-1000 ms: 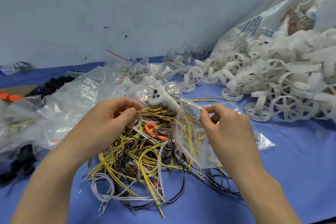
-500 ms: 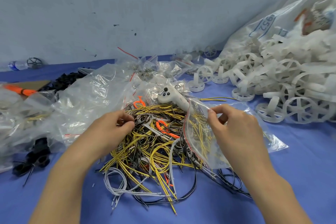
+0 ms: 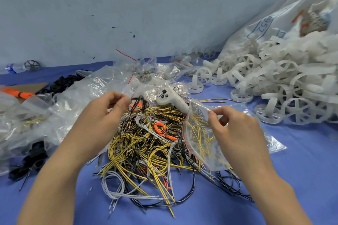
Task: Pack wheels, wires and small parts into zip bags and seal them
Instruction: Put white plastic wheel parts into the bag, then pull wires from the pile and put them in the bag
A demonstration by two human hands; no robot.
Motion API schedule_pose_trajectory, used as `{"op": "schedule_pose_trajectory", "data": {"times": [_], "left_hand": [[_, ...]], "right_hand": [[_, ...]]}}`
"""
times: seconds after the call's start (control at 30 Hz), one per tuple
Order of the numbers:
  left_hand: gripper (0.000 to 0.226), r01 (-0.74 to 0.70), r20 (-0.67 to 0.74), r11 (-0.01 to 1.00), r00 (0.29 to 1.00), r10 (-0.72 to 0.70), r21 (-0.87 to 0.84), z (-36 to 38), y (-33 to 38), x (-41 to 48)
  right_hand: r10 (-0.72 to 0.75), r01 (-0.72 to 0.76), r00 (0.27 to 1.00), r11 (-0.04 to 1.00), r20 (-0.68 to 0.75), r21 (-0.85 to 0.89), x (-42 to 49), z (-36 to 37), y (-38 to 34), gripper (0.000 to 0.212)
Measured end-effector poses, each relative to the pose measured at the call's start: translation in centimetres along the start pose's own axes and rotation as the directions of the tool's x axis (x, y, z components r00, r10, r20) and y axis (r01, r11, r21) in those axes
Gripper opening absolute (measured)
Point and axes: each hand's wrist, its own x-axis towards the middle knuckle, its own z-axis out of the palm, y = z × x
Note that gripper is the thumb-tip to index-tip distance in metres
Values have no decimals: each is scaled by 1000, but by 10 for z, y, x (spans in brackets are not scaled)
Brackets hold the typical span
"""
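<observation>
A tangled pile of yellow, black, white and orange wires (image 3: 146,144) lies on the blue table in front of me. My left hand (image 3: 106,111) pinches a small bundle of dark wires (image 3: 138,104) lifted above the pile's far edge. My right hand (image 3: 236,129) pinches the upper rim of a clear zip bag (image 3: 199,139) with a red seal strip; its mouth faces left and yellow wires sit inside. White plastic wheels (image 3: 274,86) are heaped at the right.
A white controller (image 3: 172,99) lies behind the wires. Crumpled clear bags (image 3: 76,104) spread across the left. A large white sack (image 3: 285,20) leans behind the wheels. Black parts (image 3: 64,83) and an orange bundle (image 3: 18,94) lie far left, a dark wheel (image 3: 32,65) by the wall.
My left hand has lifted up out of the pile with a few dark wires pinched in it. The right hand keeps holding the bag open in the same spot.
</observation>
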Motion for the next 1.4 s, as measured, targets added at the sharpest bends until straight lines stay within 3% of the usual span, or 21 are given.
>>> {"op": "schedule_pose_trajectory", "data": {"times": [0.1, 0.27, 0.47, 0.67, 0.77, 0.9, 0.97, 1.07, 1.17, 1.27, 1.33, 1.4], "left_hand": [[26, 24, 7, 907, 1000, -24, -419, 1, 12, 1], [39, 122, 70, 553, 991, -115, -824, 1, 25, 4], [16, 329, 330, 179, 944, -20, -927, 12, 29, 0], [22, 571, 570, -17, 820, 51, -821, 47, 22, -7], [33, 654, 657, 63, 754, 26, -754, 60, 22, -8], [23, 738, 732, 263, 666, -141, -621, 73, 30, -10], [24, 716, 698, 393, 682, -218, -577, 79, 33, -10], [29, 608, 603, 593, 760, -243, -527, 88, 39, -12], [23, 477, 474, 708, 851, -225, -521, 101, 48, -14], [28, 353, 411, 822, 897, -163, -446, 122, 51, -14], [30, 335, 402, 839, 903, -155, -429, 136, 49, -10], [30, 417, 448, 746, 876, -178, -519, 148, 51, -6]], "right_hand": [[-2, 2, 1000, 1000, -3, -1, 0, 0, 0, 17], [-2, 2, 1000, 1000, -13, 7, 0, -1, 1, 17], [7, -7, 1000, 1000, -18, 24, 0, -1, 1, 16], [2, -2, 1000, 1000, -22, 25, 0, 0, -1, 16], [-8, 8, 1000, 999, -23, 34, 0, 1, -1, 16], [-49, 46, 998, 996, 36, 73, 2, -3, -1, 15], [-70, 65, 995, 995, 73, 74, 3, -7, -1, 17], [-80, 74, 994, 994, 79, 76, 2, -10, -1, 19], [-93, 90, 992, 995, 89, 32, -2, -8, -3, 17], [-97, 99, 989, 995, 107, -10, -5, -4, -8, 22], [-105, 105, 989, 994, 107, 5, -8, -3, -12, 25], [-121, 122, 989, 993, 88, 0, -10, -2, -14, 24]]}}
